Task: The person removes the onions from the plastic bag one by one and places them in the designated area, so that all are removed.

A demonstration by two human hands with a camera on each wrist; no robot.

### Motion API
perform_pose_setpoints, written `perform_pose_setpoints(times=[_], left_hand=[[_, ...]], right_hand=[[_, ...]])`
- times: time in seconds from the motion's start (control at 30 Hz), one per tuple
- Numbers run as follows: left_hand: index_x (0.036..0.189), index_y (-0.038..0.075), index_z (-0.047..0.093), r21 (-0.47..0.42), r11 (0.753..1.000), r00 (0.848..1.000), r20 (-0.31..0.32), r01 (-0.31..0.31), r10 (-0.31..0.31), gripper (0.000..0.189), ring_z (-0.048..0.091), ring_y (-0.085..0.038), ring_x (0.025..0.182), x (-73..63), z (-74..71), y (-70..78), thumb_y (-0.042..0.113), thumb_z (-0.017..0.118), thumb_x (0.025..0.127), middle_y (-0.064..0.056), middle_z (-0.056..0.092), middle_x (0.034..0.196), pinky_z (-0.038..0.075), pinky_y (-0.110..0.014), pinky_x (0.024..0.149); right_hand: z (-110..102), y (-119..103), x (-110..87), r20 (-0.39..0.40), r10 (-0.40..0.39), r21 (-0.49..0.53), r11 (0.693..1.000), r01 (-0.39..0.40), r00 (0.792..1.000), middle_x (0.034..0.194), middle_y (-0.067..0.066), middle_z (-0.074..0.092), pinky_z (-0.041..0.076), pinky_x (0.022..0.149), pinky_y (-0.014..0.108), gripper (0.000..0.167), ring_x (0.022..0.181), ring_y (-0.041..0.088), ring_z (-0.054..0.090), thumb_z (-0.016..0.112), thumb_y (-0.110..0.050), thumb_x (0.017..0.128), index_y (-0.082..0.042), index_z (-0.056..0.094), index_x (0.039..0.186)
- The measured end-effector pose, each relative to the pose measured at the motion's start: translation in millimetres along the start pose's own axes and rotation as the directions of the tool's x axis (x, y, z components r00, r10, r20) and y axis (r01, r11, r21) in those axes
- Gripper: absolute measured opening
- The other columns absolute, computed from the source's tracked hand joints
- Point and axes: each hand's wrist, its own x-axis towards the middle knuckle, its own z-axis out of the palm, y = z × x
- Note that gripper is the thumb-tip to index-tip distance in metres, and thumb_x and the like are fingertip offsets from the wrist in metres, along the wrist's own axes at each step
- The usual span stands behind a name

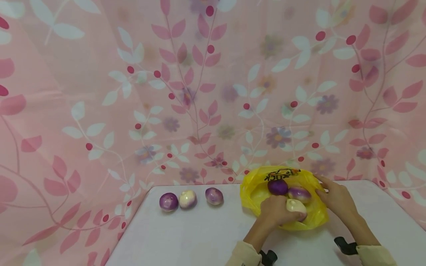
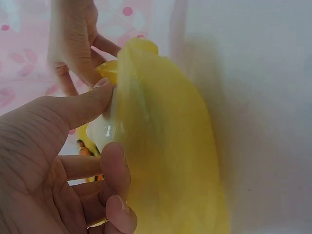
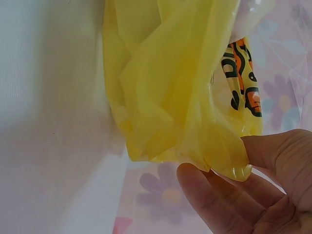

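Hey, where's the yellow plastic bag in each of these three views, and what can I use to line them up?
Head: the yellow bag is in the lower half, right of centre.
Left wrist: the bag fills the middle and runs down to the bottom edge.
Right wrist: the bag comes down from the top edge around the middle.
Shared landmark: the right hand, at the bag's edge.

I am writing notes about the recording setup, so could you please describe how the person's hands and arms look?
The left hand and right hand are bare and ungloved. The left sleeve and right sleeve are pale beige, ending short of the wrists. A black fitting shows beside the left sleeve; a bent black piece shows beside the right.
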Motion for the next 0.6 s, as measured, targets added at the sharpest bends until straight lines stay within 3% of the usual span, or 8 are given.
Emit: perform_pose_setpoints(times=[0.23,0.4,0.6], left_hand=[[0.082,0.023,0.062,-0.039,0.998,0.997,-0.054,-0.057,0.055,0.053,0.048,-0.008,0.06,-7.5,-16.2,-9.7,0.074,0.07,0.071,0.012,0.052,0.066,0.039,-0.026,0.058],[0.084,0.023,0.064,-0.018,0.996,0.992,-0.095,-0.088,0.086,0.053,0.048,-0.006,0.062,-9.2,-26.0,-18.0,0.073,0.071,0.071,0.013,0.053,0.067,0.039,-0.026,0.06],[0.082,0.023,0.064,-0.029,0.997,0.992,-0.1,-0.074,0.071,0.053,0.049,-0.005,0.062,-9.7,-38.5,-31.7,0.073,0.072,0.069,0.014,0.053,0.067,0.039,-0.025,0.057]], right_hand=[[-2,-2,-0.9,-0.003,0.005,0.005,1.0,-0.005,1.0,0.116,0.038,0.059,0.052,0.054,0.032,0.055,0.068,0.028,0.064,0.065,-0.012,0.092,0.002,0.046,0.141],[-1,-1,-1.7,-0.004,0.001,0.002,1.0,-0.001,1.0,0.116,0.038,0.059,0.051,0.053,0.03,0.055,0.068,0.029,0.064,0.065,-0.012,0.092,0.002,0.045,0.142],[-2,-1,-2.3,-0.004,-0.012,-0.007,1.0,0.012,1.0,0.115,0.037,0.06,0.051,0.052,0.03,0.056,0.068,0.029,0.065,0.066,-0.011,0.092,0.002,0.045,0.142]])
